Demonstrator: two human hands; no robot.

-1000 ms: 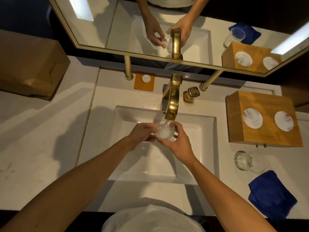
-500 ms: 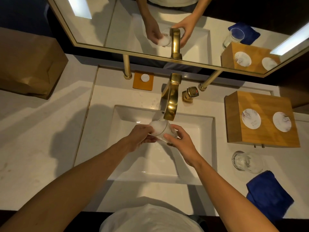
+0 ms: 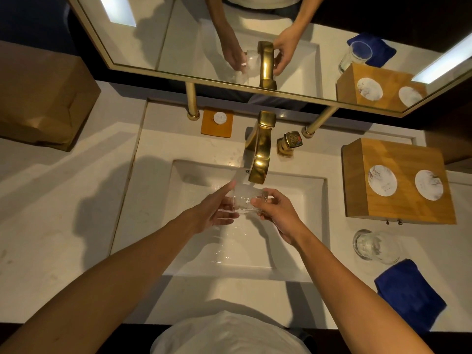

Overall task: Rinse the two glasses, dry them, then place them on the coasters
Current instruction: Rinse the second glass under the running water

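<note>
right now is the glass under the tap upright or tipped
Tipped. The glass lies on its side between the left hand and right hand, under the gold faucet with water running over it.

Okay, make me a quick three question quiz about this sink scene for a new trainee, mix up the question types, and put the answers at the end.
1. True or false: the second glass already stands on a coaster.
2. Multiple choice: where is the blue cloth? A) in the basin B) on the counter, just nearer the person than the second glass C) on the wooden box
3. Fill in: the left hand and right hand hold a glass under the gold ____.

Key: 1 false, it stands on the counter; both coasters are bare. 2 B. 3 faucet.
</note>
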